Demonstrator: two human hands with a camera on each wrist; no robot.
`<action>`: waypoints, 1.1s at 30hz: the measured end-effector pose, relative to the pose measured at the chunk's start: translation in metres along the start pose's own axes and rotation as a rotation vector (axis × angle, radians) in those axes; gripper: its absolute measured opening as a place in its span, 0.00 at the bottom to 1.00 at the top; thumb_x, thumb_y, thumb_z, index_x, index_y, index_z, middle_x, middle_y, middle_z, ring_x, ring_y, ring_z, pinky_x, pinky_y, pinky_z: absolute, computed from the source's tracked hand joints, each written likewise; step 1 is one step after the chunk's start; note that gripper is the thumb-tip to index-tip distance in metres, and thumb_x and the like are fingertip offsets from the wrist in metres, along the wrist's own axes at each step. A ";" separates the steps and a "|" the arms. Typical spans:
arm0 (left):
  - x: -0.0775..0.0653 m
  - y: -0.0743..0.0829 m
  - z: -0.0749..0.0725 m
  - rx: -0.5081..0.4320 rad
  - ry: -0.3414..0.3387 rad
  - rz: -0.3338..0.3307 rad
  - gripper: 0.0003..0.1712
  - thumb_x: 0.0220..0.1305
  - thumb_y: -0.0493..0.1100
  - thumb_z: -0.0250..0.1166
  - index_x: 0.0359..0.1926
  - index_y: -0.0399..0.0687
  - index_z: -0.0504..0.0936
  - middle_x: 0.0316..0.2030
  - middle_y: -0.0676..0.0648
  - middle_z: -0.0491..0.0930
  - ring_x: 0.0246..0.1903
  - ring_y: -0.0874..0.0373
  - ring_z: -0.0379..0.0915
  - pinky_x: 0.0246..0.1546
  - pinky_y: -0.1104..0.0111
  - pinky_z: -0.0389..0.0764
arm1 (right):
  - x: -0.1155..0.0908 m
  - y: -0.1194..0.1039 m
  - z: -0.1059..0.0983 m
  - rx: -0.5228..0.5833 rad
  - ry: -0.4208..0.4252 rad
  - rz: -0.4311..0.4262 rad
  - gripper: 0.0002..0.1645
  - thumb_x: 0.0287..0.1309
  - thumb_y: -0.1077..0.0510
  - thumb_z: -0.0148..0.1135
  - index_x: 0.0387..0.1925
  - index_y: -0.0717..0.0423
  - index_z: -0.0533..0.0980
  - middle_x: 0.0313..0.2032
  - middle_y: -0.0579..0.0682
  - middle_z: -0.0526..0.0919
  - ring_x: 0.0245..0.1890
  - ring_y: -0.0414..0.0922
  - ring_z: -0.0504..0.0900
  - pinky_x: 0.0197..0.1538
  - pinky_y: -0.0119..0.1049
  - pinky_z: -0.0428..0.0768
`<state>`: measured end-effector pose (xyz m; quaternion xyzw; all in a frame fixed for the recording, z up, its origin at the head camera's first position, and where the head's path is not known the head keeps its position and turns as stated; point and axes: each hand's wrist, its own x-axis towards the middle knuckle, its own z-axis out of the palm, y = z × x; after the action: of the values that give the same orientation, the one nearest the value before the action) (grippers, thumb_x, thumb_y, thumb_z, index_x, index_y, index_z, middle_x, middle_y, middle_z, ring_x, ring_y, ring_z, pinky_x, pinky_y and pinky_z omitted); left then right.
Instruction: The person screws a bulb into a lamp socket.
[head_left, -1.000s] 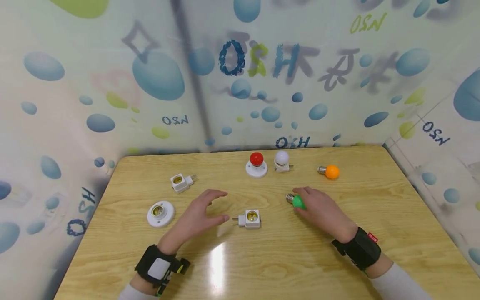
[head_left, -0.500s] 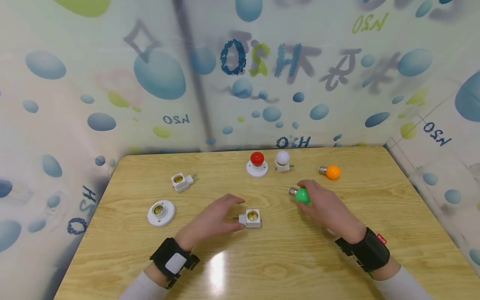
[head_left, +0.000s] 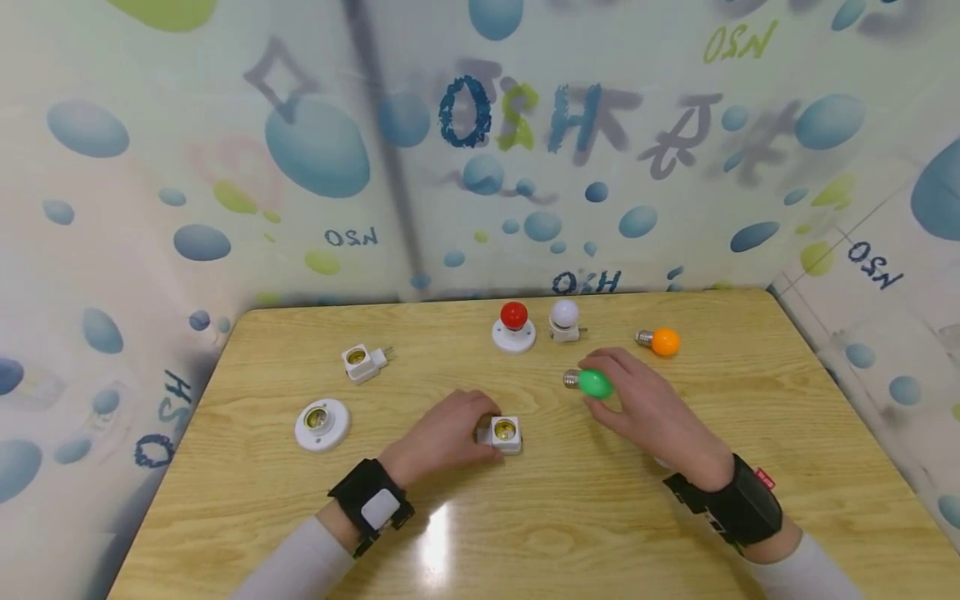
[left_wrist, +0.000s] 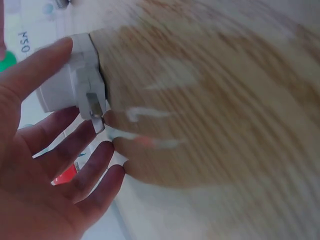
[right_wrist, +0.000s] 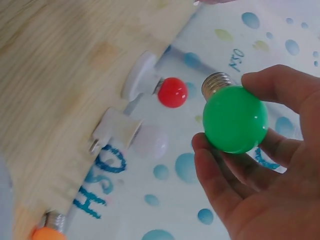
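Observation:
My left hand [head_left: 444, 435] is at the white plug-in bulb socket [head_left: 507, 444] in the middle of the table, its thumb on one side and its fingers on the other. In the left wrist view the thumb and index finger pinch the socket body [left_wrist: 56, 92], with the plug prongs facing the palm. My right hand [head_left: 651, 410] holds a green light bulb [head_left: 597, 384] by its round glass, metal screw base pointing left. Thumb and fingertips surround that green bulb [right_wrist: 235, 120] in the right wrist view, close over the table.
Left of my left hand lie a round white socket [head_left: 337, 433] and another plug-in socket [head_left: 362, 368]. Along the back stand a red bulb [head_left: 513, 315] in a round base and a white bulb [head_left: 564, 313] in a plug-in socket. An orange bulb [head_left: 665, 342] lies right.
My left hand has moved right and taken hold of the plug-in socket. My right hand has lifted the green bulb and turned its screw base to the left.

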<state>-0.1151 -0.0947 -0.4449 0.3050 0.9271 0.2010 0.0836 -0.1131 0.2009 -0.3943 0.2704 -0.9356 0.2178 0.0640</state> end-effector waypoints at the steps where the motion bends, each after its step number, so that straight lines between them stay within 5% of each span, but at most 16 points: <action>1: 0.001 0.001 0.000 0.002 0.001 0.003 0.31 0.50 0.60 0.71 0.52 0.48 0.81 0.48 0.52 0.79 0.46 0.59 0.71 0.49 0.65 0.72 | 0.001 -0.003 -0.001 0.004 0.003 -0.014 0.29 0.53 0.53 0.69 0.56 0.55 0.74 0.54 0.51 0.74 0.48 0.47 0.75 0.50 0.46 0.78; 12: 0.016 0.005 0.004 -0.049 0.002 -0.005 0.24 0.49 0.56 0.73 0.45 0.49 0.83 0.36 0.58 0.79 0.34 0.65 0.71 0.34 0.71 0.73 | 0.011 -0.022 0.005 0.083 -0.061 -0.047 0.31 0.57 0.47 0.65 0.59 0.55 0.71 0.55 0.50 0.77 0.50 0.44 0.76 0.51 0.44 0.78; 19: 0.018 0.006 0.005 -0.065 0.015 -0.012 0.22 0.48 0.54 0.74 0.42 0.50 0.82 0.34 0.58 0.79 0.31 0.64 0.71 0.30 0.72 0.73 | 0.020 -0.030 0.016 0.103 -0.117 -0.215 0.28 0.59 0.45 0.63 0.60 0.49 0.74 0.55 0.43 0.74 0.51 0.38 0.74 0.51 0.35 0.76; 33: 0.018 0.003 0.009 -0.105 0.017 -0.022 0.26 0.47 0.54 0.74 0.45 0.48 0.81 0.32 0.57 0.78 0.29 0.64 0.71 0.26 0.73 0.72 | 0.029 -0.041 0.031 0.145 -0.234 -0.360 0.29 0.59 0.60 0.64 0.62 0.54 0.73 0.60 0.48 0.75 0.60 0.44 0.72 0.59 0.39 0.72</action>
<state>-0.1261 -0.0790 -0.4522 0.2883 0.9193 0.2511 0.0938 -0.1161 0.1425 -0.3998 0.4602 -0.8552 0.2368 -0.0266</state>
